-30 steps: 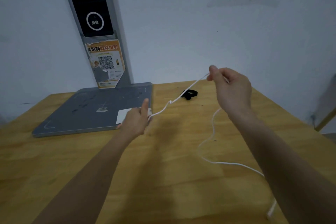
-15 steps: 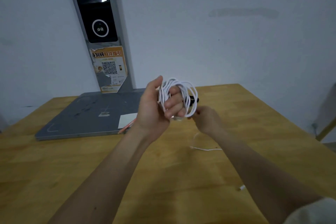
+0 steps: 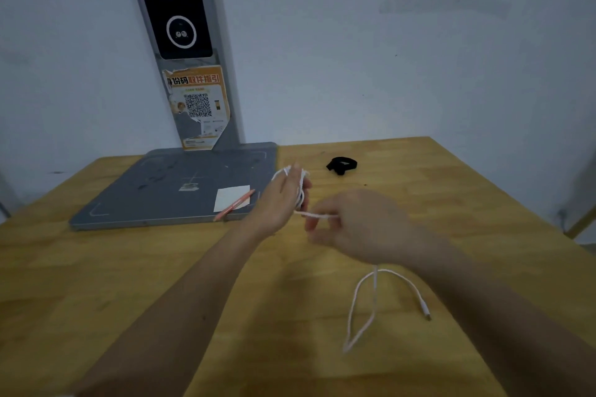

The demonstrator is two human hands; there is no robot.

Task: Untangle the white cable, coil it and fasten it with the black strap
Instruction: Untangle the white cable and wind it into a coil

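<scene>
- Left hand [image 3: 283, 196] is raised over the table [image 3: 129, 284], fingers fairly straight and close together, with a few turns of the white cable [image 3: 375, 296] looped round them. Whether the thumb clamps the turns, cannot tell.
- Right hand [image 3: 358, 226] sits just beside it, blurred; its fingertips appear to pinch a short taut run of cable leading to the left hand.
- Loose tail hangs below the right hand and lies on the table in a long narrow loop, ending in a plug [image 3: 425, 311] near the right forearm.
- Black strap [image 3: 342, 165] lies on the table beyond the hands, apart from them and untouched.
- Judgement: untangling looks done; coiling is under way, with the tail left to wind. Strapping not yet begun.
- Writing: orange sticker [image 3: 198, 106] on the grey stand [image 3: 193, 184] has a QR code and a Chinese headline, partly legible as "…份码 取件指引"; small print too fine to read. Black panel above shows a white ring, no text.
- An orange pen [image 3: 233, 205] and a white slip lie on the stand's base.
</scene>
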